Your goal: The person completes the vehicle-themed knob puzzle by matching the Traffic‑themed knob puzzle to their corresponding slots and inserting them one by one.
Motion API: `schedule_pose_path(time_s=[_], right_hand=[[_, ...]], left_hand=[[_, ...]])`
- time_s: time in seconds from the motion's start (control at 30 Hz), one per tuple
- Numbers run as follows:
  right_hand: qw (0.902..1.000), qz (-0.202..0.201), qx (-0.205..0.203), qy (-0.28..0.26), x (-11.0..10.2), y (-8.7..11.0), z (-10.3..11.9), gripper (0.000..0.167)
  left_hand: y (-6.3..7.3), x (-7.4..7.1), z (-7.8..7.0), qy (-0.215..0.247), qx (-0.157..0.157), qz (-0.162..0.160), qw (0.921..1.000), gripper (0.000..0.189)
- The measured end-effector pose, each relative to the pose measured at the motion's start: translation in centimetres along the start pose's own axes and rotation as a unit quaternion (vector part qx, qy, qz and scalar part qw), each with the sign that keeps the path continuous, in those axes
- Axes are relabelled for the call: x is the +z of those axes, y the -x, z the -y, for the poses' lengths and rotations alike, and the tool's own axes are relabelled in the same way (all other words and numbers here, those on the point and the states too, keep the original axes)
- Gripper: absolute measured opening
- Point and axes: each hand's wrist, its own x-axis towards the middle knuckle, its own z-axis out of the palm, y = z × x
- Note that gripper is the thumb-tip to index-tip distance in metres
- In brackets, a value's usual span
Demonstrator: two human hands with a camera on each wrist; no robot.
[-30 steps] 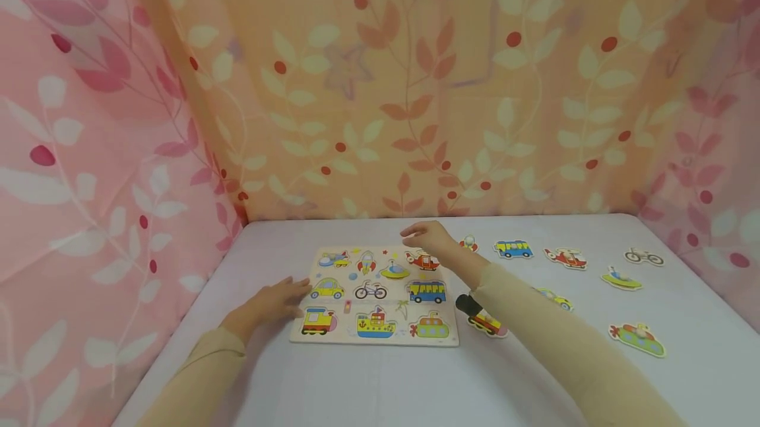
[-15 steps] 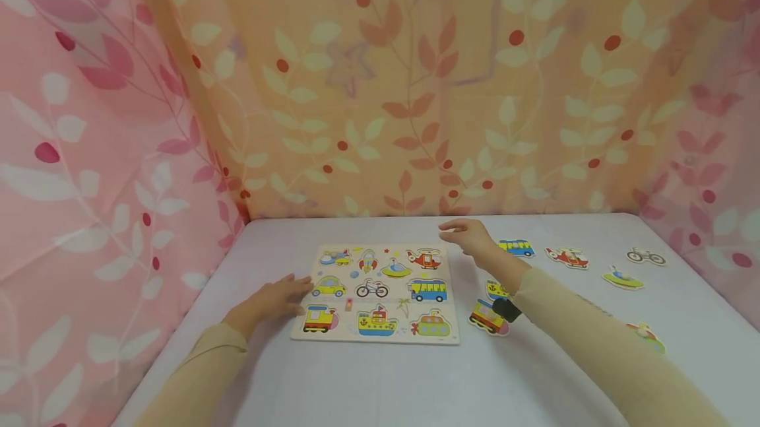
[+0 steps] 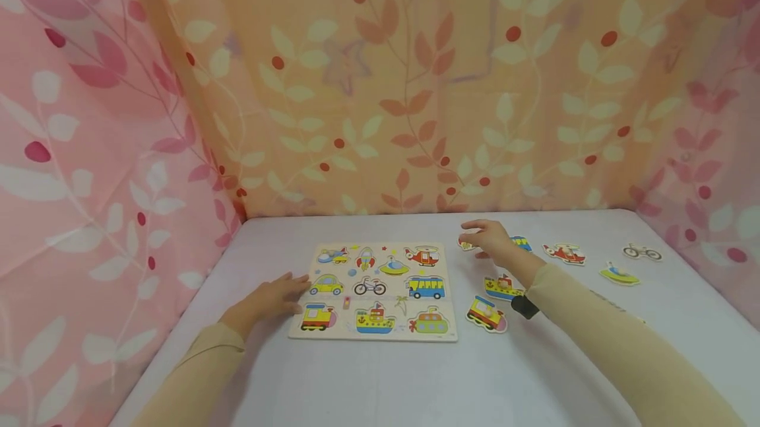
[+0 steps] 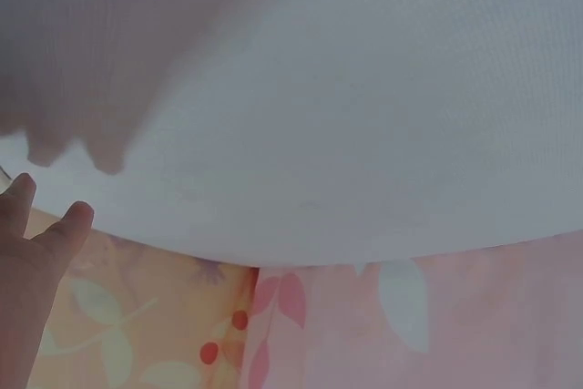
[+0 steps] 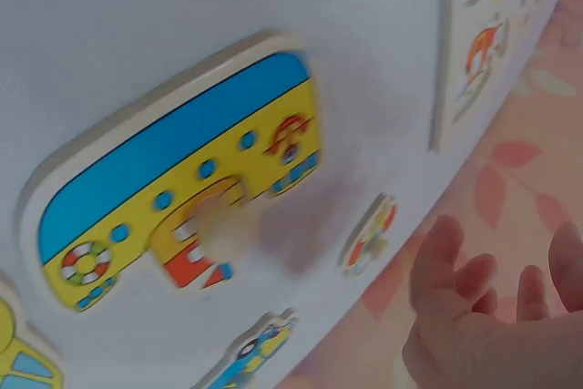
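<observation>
In the head view, my left hand (image 3: 267,301) rests at the left edge of a wooden puzzle board (image 3: 346,326) printed with vehicles, fingers extended. The left wrist view catches only some of its fingers (image 4: 59,239) and their shadow. My right hand (image 3: 499,242) hovers just right of the board's far corner, over a rocket piece (image 3: 466,243). Seen from the right wrist, its fingers are loosely bent and hold nothing; the rocket piece (image 5: 369,236) lies on the table apart from them. Beneath the right forearm lie a ship piece (image 3: 501,287) and a train piece (image 3: 487,315).
A bus piece (image 3: 522,243) lies partly hidden behind the right hand. Farther right are a helicopter piece (image 3: 565,254), a flying saucer piece (image 3: 619,275) and a bicycle piece (image 3: 642,252). The right forearm covers more of the table. Patterned curtains (image 3: 380,84) enclose it.
My right hand has moved right, from above the board's helicopter picture to over the rocket piece. The ship piece has come into view. My left hand has stayed at the board's edge.
</observation>
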Motion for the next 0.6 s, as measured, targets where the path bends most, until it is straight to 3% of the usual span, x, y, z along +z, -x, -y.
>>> schedule_pose_path(time_s=[0.33, 0.6], right_hand=[[0.9991, -0.016, 0.038, 0.013, -1.6, -2.1, -2.2, 0.051], [0.9976, -0.017, 0.066, 0.009, -1.6, -2.8, -3.1, 0.050]], left_hand=[[0.0, -0.3, -0.1, 0.000, 0.004, 0.001, 1.0000, 0.063], [0.4, -0.3, -0.4, 0.019, 0.009, 0.002, 0.9998, 0.062]])
